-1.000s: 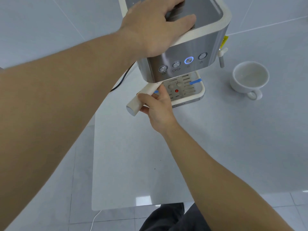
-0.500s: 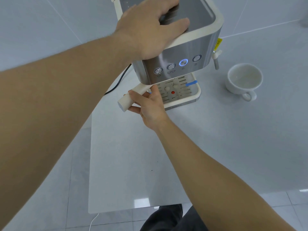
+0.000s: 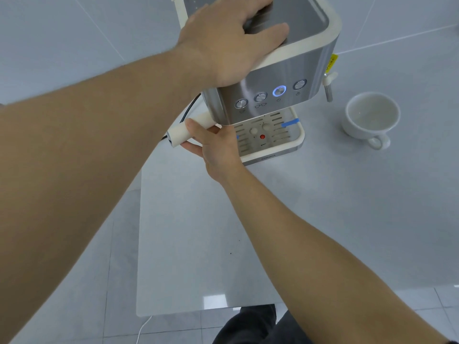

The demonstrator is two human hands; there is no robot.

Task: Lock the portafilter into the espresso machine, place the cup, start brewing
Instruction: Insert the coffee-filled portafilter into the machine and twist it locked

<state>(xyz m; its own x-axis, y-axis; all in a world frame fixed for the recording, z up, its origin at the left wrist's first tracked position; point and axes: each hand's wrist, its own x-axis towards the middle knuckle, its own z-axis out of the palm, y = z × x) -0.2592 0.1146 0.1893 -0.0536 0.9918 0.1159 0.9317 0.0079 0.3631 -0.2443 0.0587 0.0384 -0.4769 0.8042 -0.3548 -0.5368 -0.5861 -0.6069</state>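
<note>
Fingers of the right hand are wrapping around the cream portafilter handle, thumb sitting on top and the other fingers curling underneath, so it's a proper closed grip on it. The handle is sticking out toward the left from under the front of the espresso machine; the basket end is hidden beneath the steel body, so I can't tell how far it's seated. Just right of that hand the drip tray is showing its slotted grate with a little red float and a strip of blue tape, and nothing is standing on it. A bit further up, the button row is facing the camera and the third button is glowing with a blue ring. The left hand is lying flat on the top of the machine, fingers loosely spread and pressing down, thumb along the cream rim, not gripping anything. Off to the right, well apart from the tray, the white cup is sitting upright on the grey table, handle pointing toward the camera, near the steam wand. A black power cord is trailing behind the handle.
</note>
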